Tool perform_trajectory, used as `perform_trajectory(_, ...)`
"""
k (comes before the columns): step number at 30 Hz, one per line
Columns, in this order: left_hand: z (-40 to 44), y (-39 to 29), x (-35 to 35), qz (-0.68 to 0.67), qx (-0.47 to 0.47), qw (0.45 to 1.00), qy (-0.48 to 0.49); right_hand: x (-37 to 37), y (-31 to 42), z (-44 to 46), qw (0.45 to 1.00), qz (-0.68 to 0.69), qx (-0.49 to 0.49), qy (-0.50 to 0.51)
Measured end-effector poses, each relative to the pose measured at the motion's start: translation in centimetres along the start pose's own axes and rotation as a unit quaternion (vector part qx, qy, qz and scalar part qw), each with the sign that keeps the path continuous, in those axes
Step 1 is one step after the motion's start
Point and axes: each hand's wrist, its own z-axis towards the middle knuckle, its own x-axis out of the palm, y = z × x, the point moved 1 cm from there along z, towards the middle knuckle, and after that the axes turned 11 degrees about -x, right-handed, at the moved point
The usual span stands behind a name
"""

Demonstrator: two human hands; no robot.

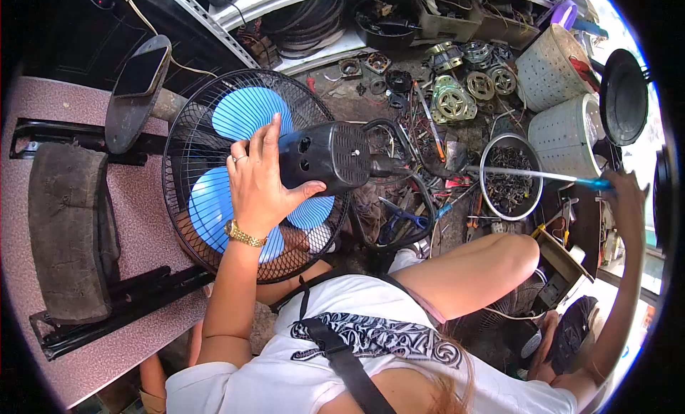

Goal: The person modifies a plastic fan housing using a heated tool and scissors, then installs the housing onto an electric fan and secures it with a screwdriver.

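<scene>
A black fan with blue blades and a wire cage lies across the lap area, its black motor housing pointing right. My left hand lies on the cage and the near end of the housing, fingers spread, with a ring and a gold watch on that arm. Far to the right, my right hand is wrapped round the teal handle of a long screwdriver. The metal shaft reaches left toward the fan's neck; whether its tip touches there is unclear.
A metal bowl of screws sits under the shaft. White perforated tubs stand at the right. Motor parts, scissors and loose tools cover the floor. At the left, a pink table bears black rails, a worn pad and a phone on a stand.
</scene>
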Motion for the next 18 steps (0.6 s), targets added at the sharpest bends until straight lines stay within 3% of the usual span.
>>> perform_trajectory(3,0.0,0.1,-0.1,-0.001,0.008,1.000,-0.003,-0.2,-2.4,-1.1,0.989,-0.085,0.044,-0.113)
perform_trajectory(7,0.0,0.1,-0.3,-0.009,0.008,1.000,0.011,-0.8,0.1,-1.5,0.968,0.121,-0.039,-0.216)
perform_trajectory(9,0.1,0.1,-0.2,-0.010,0.009,1.000,0.010,-2.3,3.9,-0.9,0.964,0.194,-0.050,-0.174)
perform_trajectory(10,0.1,0.2,-0.2,-0.009,0.010,1.000,0.011,-2.6,5.4,-0.6,0.958,0.188,-0.070,-0.203)
perform_trajectory(15,-0.1,0.3,-0.3,-0.006,0.015,1.000,0.003,-2.6,7.1,0.6,0.945,0.219,-0.096,-0.223)
perform_trajectory(18,-0.1,0.4,-0.2,-0.008,0.008,1.000,0.002,-3.0,8.3,1.2,0.957,0.208,-0.082,-0.183)
